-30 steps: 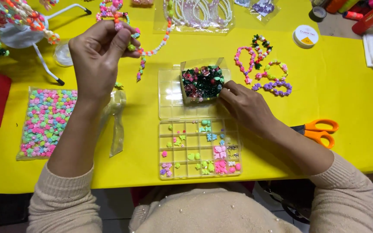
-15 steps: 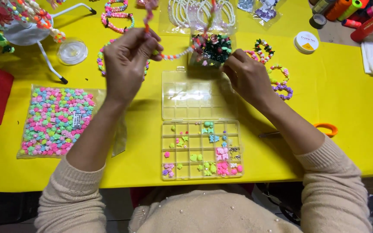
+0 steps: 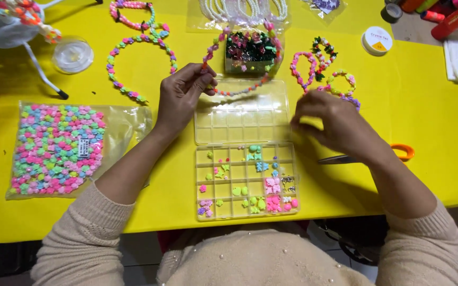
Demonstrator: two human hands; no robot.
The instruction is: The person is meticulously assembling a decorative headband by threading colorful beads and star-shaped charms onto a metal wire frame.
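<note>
While pinched in the left hand [image 3: 182, 96] — knobbly pink beaded strand [image 3: 239, 91]; right hand [image 3: 331, 123] loosely curled, grip unclear.

My left hand [image 3: 178, 98] pinches a beaded strand [image 3: 245, 89] that loops above the open clear organizer box [image 3: 242, 153]. My right hand [image 3: 332, 124] hovers beside the box, blurred, over orange-handled scissors [image 3: 398, 153] on the yellow table [image 3: 430, 106].

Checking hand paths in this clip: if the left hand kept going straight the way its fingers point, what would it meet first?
The left hand points up and right, pinching a bead string. Straight on, it would probably first reach the small box of dark beads, though height above the table is unclear.
</note>
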